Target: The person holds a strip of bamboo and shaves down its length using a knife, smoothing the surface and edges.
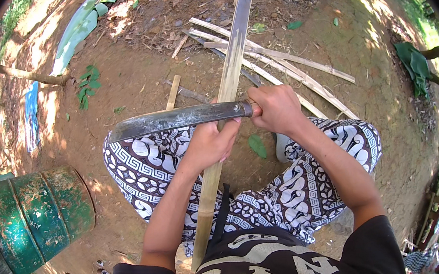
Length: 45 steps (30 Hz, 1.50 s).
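A long bamboo strip (236, 43) slants from the top of the view down past my lap. Wrapped round it near my knees is my left hand (210, 144), its thumb lying along the strip. My right hand (279, 107) grips the wooden handle of a machete (169, 121). The broad dark blade lies crosswise over the bamboo, just above my left hand, and its tip points left over my left knee. Pale scuffs mark the blade. Whether the edge is pressed into the bamboo, I cannot tell.
Several split bamboo strips (299, 74) lie on the dirt ahead, right of the held one. A short wooden piece (173, 92) lies beyond my left knee. A rusty green drum (39, 217) is at the left. Green leaves (257, 146) are scattered about, one between my legs.
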Motion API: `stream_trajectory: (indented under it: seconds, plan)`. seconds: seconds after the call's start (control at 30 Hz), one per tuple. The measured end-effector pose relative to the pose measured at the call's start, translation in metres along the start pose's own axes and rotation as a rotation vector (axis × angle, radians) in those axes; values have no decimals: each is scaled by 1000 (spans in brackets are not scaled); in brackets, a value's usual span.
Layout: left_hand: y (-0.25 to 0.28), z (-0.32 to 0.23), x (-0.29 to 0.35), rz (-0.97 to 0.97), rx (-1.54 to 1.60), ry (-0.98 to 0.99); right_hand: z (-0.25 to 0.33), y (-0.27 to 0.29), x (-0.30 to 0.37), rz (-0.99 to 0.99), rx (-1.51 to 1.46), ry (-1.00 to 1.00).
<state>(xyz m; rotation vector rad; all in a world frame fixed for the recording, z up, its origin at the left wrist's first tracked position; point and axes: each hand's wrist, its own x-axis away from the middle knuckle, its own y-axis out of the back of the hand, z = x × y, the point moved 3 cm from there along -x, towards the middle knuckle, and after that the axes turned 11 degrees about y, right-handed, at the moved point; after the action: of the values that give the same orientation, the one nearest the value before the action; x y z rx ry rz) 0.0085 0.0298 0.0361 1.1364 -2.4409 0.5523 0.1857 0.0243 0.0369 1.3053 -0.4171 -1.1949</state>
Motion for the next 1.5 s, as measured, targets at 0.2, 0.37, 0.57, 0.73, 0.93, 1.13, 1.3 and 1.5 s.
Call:
stream_trajectory:
  seconds: [0.2, 0.37, 0.57, 0.73, 0.93, 1.13, 1.3, 1.5]
  plan:
    - [2, -7, 5, -94, -177, -54, 1, -6, 3, -2, -25, 12]
    - [2, 3, 3, -157, -206, -144, -5, -11, 2, -99, 28, 95]
    - [4, 4, 2, -104, -133, -25, -26, -11, 1, -166, 126, 49]
    - [-3, 1, 14, 57, 41, 22, -117, 36, 2, -285, 244, -487]
    - [-1, -15, -4, -67, 29, -46, -44, 3, -3, -126, 2, -278]
    - [-3, 1, -8, -135, -183, -177, -12, 3, -11, -28, 126, -39]
    - [-2, 7, -11, -203, -309, -294, -19, 2, -12, -19, 136, -60]
    - [1, 2, 3, -220, -214, -88, -89, 12, -8, -115, 192, -348]
